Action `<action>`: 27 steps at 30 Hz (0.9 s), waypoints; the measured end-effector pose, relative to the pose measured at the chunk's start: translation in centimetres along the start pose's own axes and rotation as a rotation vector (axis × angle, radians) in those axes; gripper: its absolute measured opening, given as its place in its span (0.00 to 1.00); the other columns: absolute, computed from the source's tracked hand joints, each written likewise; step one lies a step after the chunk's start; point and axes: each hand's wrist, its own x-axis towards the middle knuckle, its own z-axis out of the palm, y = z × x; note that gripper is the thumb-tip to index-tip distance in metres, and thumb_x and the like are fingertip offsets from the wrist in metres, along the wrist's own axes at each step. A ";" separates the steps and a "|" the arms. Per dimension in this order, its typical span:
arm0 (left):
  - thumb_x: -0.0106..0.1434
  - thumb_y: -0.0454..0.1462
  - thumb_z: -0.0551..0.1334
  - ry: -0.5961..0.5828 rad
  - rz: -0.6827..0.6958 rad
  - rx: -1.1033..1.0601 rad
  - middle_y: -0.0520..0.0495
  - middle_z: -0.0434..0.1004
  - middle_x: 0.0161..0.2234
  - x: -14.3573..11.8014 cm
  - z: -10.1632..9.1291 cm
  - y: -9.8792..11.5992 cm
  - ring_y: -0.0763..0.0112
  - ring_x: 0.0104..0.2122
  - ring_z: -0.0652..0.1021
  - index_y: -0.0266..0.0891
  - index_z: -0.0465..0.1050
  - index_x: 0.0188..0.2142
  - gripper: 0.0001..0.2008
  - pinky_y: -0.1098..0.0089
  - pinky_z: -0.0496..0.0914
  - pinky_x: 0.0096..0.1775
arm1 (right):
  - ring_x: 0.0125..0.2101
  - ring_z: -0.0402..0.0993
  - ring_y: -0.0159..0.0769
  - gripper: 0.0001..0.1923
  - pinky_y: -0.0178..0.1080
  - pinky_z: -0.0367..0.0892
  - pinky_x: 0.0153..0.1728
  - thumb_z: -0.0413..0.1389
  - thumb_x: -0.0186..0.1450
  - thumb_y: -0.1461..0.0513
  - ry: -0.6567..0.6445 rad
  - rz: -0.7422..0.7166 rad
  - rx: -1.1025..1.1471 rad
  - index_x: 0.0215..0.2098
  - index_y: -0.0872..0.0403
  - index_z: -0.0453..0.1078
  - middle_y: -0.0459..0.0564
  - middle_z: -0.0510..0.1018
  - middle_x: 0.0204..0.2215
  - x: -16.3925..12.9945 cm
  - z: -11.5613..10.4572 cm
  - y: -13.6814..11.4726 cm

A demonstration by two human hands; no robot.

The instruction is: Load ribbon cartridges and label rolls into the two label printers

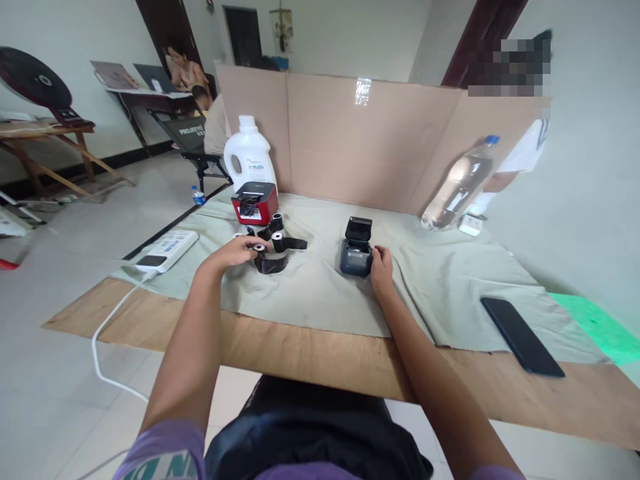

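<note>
While we sit at a wooden table [310, 353] under a wrinkled grey cloth [320, 293], cardboard walls off its far side. A small dark printer [356, 252], lid up, sits mid-cloth; it looks light, rigid and smooth, best gripped by its sides. Our right hand [382, 263] rests half-curled against its right side. Our left hand [242, 252] pinches a small paper roll [259, 248] beside black roll parts [278, 248], likely light and prone to unwinding. Open cloth lies toward us; a phone [521, 335] sits near the right edge.
</note>
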 end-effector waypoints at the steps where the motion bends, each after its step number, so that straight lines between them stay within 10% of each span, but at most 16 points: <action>1: 0.44 0.35 0.57 0.014 0.005 -0.017 0.48 0.84 0.44 0.0 -0.1 -0.2 0.56 0.47 0.80 0.45 0.83 0.40 0.24 0.62 0.74 0.50 | 0.48 0.71 0.44 0.21 0.45 0.64 0.51 0.49 0.62 0.51 -0.001 0.001 -0.001 0.45 0.56 0.68 0.59 0.78 0.45 0.0 0.0 0.0; 14: 0.57 0.36 0.56 0.615 0.002 0.140 0.47 0.85 0.41 1.5 -0.1 -0.7 0.61 0.43 0.82 0.42 0.81 0.41 0.17 0.64 0.72 0.52 | 0.47 0.70 0.43 0.18 0.45 0.64 0.51 0.49 0.61 0.51 0.006 -0.003 0.005 0.42 0.53 0.68 0.57 0.78 0.44 0.1 0.2 0.0; 27: 0.46 0.35 0.67 0.187 -0.158 0.555 0.40 0.84 0.42 13.3 1.4 3.1 0.51 0.42 0.81 0.46 0.82 0.42 0.21 0.60 0.73 0.42 | 0.46 0.72 0.43 0.19 0.45 0.64 0.52 0.50 0.61 0.49 -0.001 0.004 0.005 0.43 0.53 0.69 0.56 0.79 0.44 0.2 0.2 0.5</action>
